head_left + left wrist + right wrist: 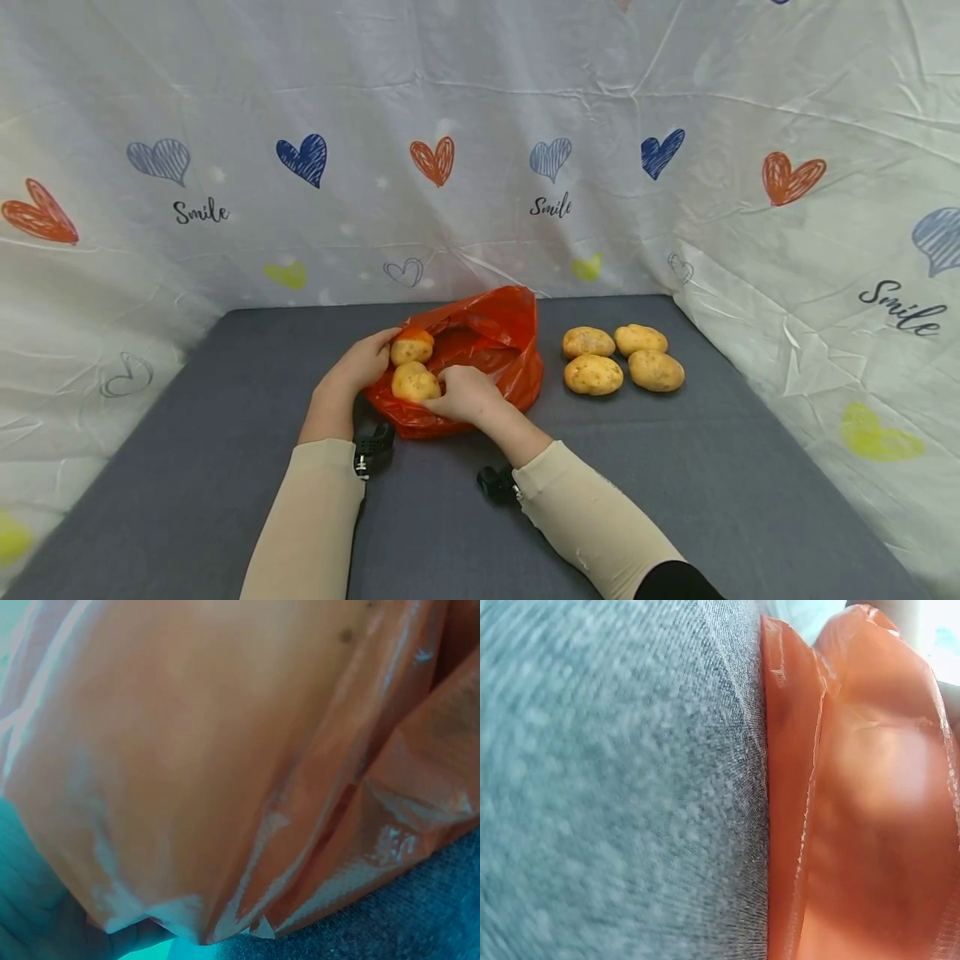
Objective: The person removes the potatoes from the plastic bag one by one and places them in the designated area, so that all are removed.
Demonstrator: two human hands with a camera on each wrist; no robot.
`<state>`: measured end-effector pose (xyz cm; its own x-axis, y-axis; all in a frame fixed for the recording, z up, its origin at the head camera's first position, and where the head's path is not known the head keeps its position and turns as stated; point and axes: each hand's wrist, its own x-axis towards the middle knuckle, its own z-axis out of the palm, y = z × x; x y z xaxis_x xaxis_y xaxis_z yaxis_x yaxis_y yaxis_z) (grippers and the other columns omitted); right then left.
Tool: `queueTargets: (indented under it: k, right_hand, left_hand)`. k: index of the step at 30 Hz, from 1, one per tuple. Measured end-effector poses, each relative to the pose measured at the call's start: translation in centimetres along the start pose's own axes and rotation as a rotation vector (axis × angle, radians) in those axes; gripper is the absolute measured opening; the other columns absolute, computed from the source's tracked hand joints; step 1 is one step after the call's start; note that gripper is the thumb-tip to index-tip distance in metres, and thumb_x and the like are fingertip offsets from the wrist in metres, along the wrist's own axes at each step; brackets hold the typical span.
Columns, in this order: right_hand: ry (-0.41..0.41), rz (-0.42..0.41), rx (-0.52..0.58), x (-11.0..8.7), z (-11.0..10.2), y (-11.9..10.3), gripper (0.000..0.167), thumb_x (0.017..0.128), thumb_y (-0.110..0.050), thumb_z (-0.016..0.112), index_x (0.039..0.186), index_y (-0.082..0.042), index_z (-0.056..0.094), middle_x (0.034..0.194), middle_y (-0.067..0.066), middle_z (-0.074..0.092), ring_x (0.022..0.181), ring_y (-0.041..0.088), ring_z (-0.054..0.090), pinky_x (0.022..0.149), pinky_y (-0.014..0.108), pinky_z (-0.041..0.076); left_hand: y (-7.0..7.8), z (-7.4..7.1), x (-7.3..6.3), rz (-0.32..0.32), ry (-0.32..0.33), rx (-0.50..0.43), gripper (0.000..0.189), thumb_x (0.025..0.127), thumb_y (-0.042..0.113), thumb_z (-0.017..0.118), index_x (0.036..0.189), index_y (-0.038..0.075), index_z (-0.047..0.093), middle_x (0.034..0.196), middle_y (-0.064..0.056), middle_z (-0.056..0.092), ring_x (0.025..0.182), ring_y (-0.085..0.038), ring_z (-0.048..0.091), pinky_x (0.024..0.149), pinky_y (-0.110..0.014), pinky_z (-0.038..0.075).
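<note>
A red plastic bag (501, 329) lies on its side with its mouth spread, creased and glossy. Two potatoes show at its left part: one (412, 347) partly under the red film, another (416, 382) just below it at the rim. My left hand (365, 362) grips the bag's left edge beside the upper potato; in the left wrist view the stretched film (172, 765) fills most of the picture. From the right, my right hand (471, 395) holds the lower potato between thumb and fingers. The right wrist view shows the bag's outer side (877, 810), with that hand mostly hidden.
Several loose potatoes (593, 375) sit in a close group on the grey cloth-covered table (720, 492), right of the bag. A white sheet printed with hearts (480, 225) hangs behind the table and along its sides.
</note>
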<state>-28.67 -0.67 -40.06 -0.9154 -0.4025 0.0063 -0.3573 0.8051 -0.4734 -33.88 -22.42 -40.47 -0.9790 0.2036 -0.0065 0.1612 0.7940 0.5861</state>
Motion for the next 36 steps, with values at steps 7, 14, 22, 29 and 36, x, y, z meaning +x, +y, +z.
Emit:
queueTargets:
  k: [7, 14, 22, 29, 36]
  right_hand:
    - [0.062, 0.003, 0.051, 0.0, -1.0, 0.4, 0.040, 0.080, -0.033, 0.086, 0.110, -0.010, 0.074, 0.091, -0.003, 0.068, 0.080, 0.016, 0.059, 0.076, 0.033, 0.053]
    - [0.047, 0.002, 0.051, 0.2, -3.0, 1.5, 0.048, 0.076, -0.031, 0.087, 0.117, -0.010, 0.073, 0.105, -0.001, 0.070, 0.091, 0.018, 0.062, 0.086, 0.037, 0.054]
    - [0.034, -0.044, 0.150, -0.7, -5.5, 2.7, 0.052, 0.077, -0.026, 0.089, 0.123, -0.010, 0.071, 0.116, 0.001, 0.069, 0.100, 0.019, 0.062, 0.092, 0.037, 0.053]
    - [-0.016, -0.144, 0.191, -2.6, -7.1, 3.3, 0.051, 0.078, -0.026, 0.090, 0.122, -0.012, 0.069, 0.104, -0.003, 0.067, 0.089, 0.016, 0.061, 0.080, 0.033, 0.054]
    - [-0.036, -0.207, 0.186, -4.7, -8.4, 4.9, 0.048, 0.080, -0.025, 0.088, 0.123, -0.014, 0.069, 0.098, -0.003, 0.065, 0.085, 0.016, 0.060, 0.075, 0.032, 0.054]
  left_hand:
    - [0.1, 0.0, -0.1, 0.004, -0.002, 0.006, 0.050, 0.111, 0.016, 0.036, 0.161, 0.009, 0.035, 0.160, -0.022, 0.038, 0.147, -0.042, 0.033, 0.120, -0.059, 0.024]
    - [0.1, -0.2, -0.1, -0.004, 0.002, 0.000, 0.051, 0.110, 0.015, 0.035, 0.161, 0.009, 0.035, 0.160, -0.022, 0.037, 0.148, -0.042, 0.032, 0.120, -0.058, 0.024]
    - [-0.4, 0.0, 0.0, 0.030, 0.021, -0.002, 0.050, 0.109, 0.013, 0.036, 0.158, 0.005, 0.039, 0.158, -0.023, 0.039, 0.146, -0.043, 0.034, 0.120, -0.058, 0.026]
    - [-0.5, 0.2, 0.0, 0.034, 0.013, -0.016, 0.049, 0.109, 0.013, 0.035, 0.158, 0.006, 0.039, 0.158, -0.023, 0.039, 0.146, -0.043, 0.034, 0.120, -0.058, 0.026]
    - [-0.5, 0.4, 0.1, 0.026, 0.017, -0.011, 0.049, 0.110, 0.014, 0.035, 0.158, 0.006, 0.038, 0.159, -0.023, 0.039, 0.147, -0.042, 0.034, 0.120, -0.058, 0.025]
